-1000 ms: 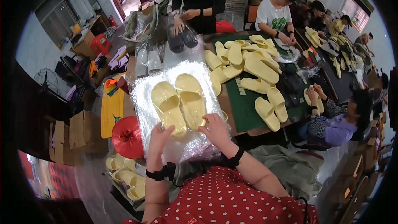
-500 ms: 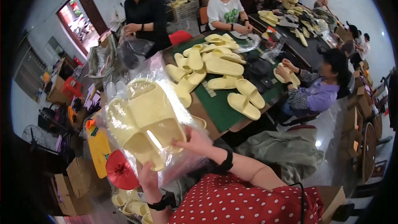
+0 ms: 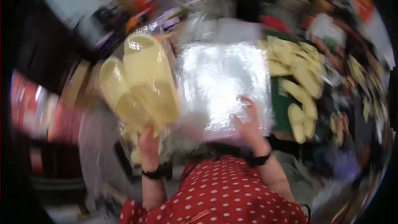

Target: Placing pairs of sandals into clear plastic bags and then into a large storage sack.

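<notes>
- While the room looks blurred around you, a shiny plastic stack lies ahead; yellow slippers heap on the green-covered tabletop to its right.
- Left of the stack, your left grip holds the bagged pair, pale yellow, glossy.
- Your right grip spreads loosely over the stack.

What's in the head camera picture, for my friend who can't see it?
A person's left hand holds two pale-yellow slide sandals wrapped in clear plastic. The open right hand is over a stack of shiny clear plastic. To the right, more yellow sandals lie piled on a green mat.
</notes>
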A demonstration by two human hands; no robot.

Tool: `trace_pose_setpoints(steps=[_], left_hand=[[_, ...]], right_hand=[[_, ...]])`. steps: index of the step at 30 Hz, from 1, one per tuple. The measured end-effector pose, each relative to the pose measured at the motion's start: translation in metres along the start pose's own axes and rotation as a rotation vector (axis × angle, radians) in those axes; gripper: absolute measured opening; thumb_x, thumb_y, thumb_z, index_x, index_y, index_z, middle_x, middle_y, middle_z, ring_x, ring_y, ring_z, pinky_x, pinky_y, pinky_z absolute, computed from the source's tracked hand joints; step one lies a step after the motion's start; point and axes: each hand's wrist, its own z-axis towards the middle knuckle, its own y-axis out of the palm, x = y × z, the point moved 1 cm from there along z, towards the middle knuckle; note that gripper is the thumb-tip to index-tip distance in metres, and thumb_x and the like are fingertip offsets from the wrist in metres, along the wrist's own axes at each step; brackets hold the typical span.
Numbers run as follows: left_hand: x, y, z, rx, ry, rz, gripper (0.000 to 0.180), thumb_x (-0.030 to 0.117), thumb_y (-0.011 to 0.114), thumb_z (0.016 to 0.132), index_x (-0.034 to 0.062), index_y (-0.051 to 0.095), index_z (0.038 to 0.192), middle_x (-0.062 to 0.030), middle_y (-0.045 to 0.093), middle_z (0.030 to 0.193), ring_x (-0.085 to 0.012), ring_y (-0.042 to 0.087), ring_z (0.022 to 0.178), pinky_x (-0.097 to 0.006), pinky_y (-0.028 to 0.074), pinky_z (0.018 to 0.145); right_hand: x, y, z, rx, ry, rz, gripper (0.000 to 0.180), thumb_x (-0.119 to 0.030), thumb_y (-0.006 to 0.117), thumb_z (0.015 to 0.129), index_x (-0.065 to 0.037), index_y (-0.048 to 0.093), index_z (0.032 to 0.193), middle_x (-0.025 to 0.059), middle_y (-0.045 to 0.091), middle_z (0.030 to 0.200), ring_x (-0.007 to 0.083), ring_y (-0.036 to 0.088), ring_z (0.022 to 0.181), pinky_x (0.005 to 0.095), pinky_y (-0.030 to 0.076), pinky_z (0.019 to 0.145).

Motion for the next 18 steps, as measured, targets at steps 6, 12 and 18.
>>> trace_pose_setpoints(steps=[6, 12, 18], left_hand=[[0.098, -0.194, -0.046, 0.585, 0.648, 0.461, 0.046, -0.002, 0.058, 0.087, -0.0023, 0.046, 0.132, -0.0141, 0.058, 0.122, -0.0221, 0.06, 0.104, -0.036, 0.05, 0.088], [0.005, -0.309, -0.05, 0.655, -0.028, 0.437, 0.041, 0.003, 0.063, 0.084, -0.004, 0.053, 0.123, -0.01, 0.063, 0.109, -0.0239, 0.064, 0.094, -0.037, 0.051, 0.082], [-0.11, -0.393, 0.021, 0.501, -0.601, 0.721, 0.017, 0.022, 0.066, 0.088, 0.0069, 0.059, 0.088, -0.0015, 0.046, 0.061, -0.0174, 0.046, 0.046, -0.033, 0.039, 0.042]], right_hand=[[0.043, -0.007, 0.011, 0.047, -0.234, -0.671, 0.052, -0.019, 0.07, 0.083, 0.001, 0.052, 0.128, 0.0222, 0.051, 0.13, 0.0396, 0.047, 0.119, 0.0466, 0.036, 0.103], [0.048, 0.005, 0.009, 0.021, -0.26, -0.695, 0.048, -0.017, 0.065, 0.086, 0.002, 0.052, 0.128, 0.0237, 0.05, 0.13, 0.0396, 0.047, 0.12, 0.0462, 0.036, 0.104], [0.056, 0.021, 0.015, 0.011, -0.23, -0.685, 0.047, -0.015, 0.064, 0.086, 0.003, 0.051, 0.127, 0.0245, 0.049, 0.131, 0.0412, 0.045, 0.122, 0.0466, 0.036, 0.104]])
